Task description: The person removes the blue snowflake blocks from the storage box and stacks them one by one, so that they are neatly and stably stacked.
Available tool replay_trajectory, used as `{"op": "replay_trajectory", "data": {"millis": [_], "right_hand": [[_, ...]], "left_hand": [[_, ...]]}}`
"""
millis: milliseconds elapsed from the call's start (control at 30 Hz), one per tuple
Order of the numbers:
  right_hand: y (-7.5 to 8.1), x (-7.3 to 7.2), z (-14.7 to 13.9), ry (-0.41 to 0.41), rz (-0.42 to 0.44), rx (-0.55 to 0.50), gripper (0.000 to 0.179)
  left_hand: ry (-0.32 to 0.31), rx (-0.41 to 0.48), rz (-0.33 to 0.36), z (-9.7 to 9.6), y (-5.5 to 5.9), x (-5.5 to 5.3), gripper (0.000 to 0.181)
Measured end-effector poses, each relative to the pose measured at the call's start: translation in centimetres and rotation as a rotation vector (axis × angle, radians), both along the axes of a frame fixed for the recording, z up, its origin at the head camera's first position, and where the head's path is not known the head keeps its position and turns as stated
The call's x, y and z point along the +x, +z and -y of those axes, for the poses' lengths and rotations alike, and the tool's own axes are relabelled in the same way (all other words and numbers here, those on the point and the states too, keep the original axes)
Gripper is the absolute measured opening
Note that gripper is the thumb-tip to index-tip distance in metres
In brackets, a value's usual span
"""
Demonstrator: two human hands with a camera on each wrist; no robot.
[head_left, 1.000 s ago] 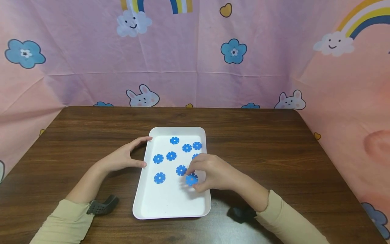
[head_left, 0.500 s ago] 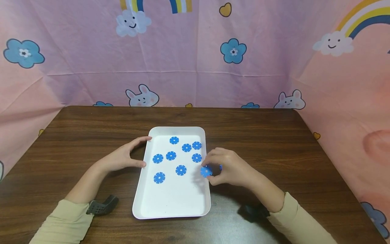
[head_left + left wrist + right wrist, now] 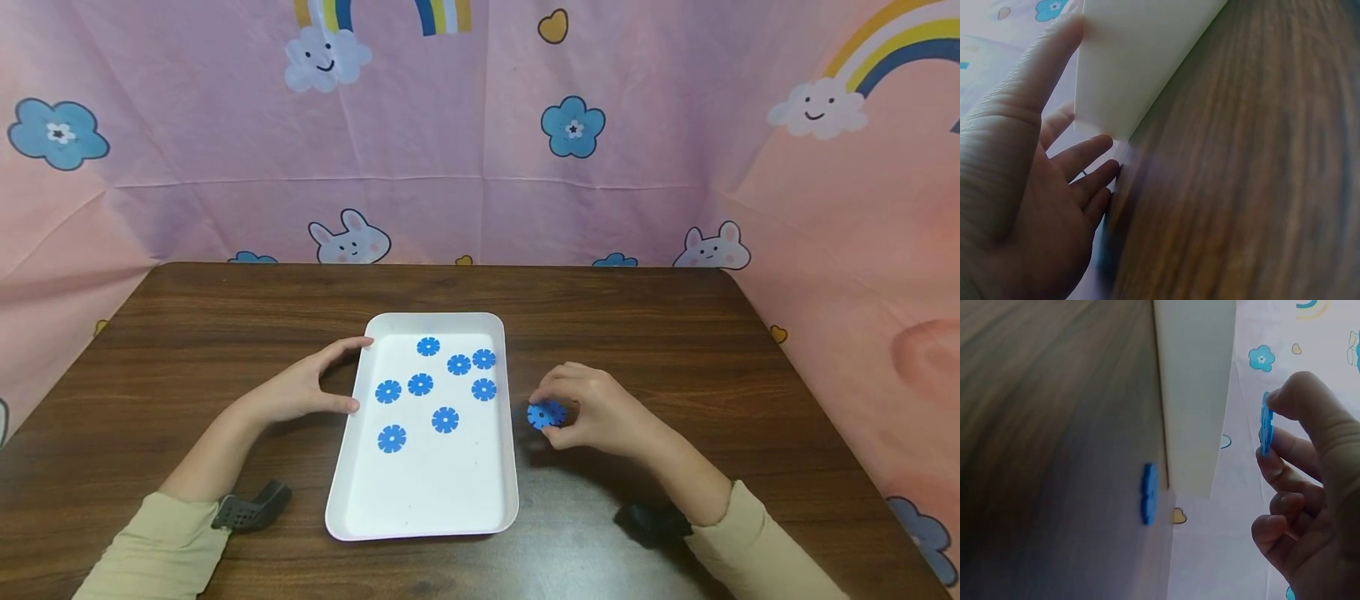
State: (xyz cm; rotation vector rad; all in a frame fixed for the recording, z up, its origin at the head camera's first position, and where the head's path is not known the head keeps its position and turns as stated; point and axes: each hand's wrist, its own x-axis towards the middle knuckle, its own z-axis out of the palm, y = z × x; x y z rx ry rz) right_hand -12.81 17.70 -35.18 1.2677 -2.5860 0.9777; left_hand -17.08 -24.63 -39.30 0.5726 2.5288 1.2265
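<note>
Between thumb and fingertips my right hand (image 3: 611, 408) pinches a blue notched disc (image 3: 1266, 425), just right of the tray in the head view. A second blue disc (image 3: 1149, 494) lies flat on the table and overlaps the held one in the head view. Several more blue discs (image 3: 445, 420) lie spread out inside the white tray (image 3: 420, 508). On the tray's left side, my left hand (image 3: 296, 387) is spread, its thumb and index fingertip touching the rim. The left wrist view shows the thumb against the tray wall (image 3: 1129, 62) and the other fingers loosely bent.
A brown wood-grain table (image 3: 645, 325) carries everything. Pink and lilac cloth (image 3: 442, 150) with printed rabbits, clouds and flowers hangs behind it and along the sides. Each wrist wears a dark band, the left one (image 3: 252, 507) showing plainly.
My right hand has carried the pinched disc rightward from over the tray, across its right rim, to above the disc on the table. The left hand and tray have stayed put.
</note>
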Motion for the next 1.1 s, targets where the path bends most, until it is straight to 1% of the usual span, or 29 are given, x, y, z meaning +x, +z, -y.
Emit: {"op": "replay_trajectory", "data": {"millis": [133, 233, 533, 767, 1100], "right_hand": [[-0.5, -0.2, -0.7, -0.004, -0.017, 0.001, 0.029], [-0.8, -0.4, -1.1, -0.015, -0.008, 0.006, 0.029], [-1.4, -1.1, -1.9, -0.044, 0.070, 0.052, 0.028], [-1.9, -1.5, -2.2, -0.054, 0.106, 0.068, 0.028], [-2.8, -2.0, -2.4, -0.031, 0.094, 0.050, 0.024]], "left_hand": [[0.001, 0.004, -0.001, 0.0, 0.0, 0.0, 0.088], [0.000, 0.005, -0.003, 0.0, 0.0, 0.0, 0.088], [0.001, -0.006, -0.004, 0.1, 0.1, 0.1, 0.088], [-0.005, 0.004, 0.000, 0.0, 0.1, 0.0, 0.088], [-0.004, 0.008, 0.000, 0.1, -0.1, -0.1, 0.087]]}}
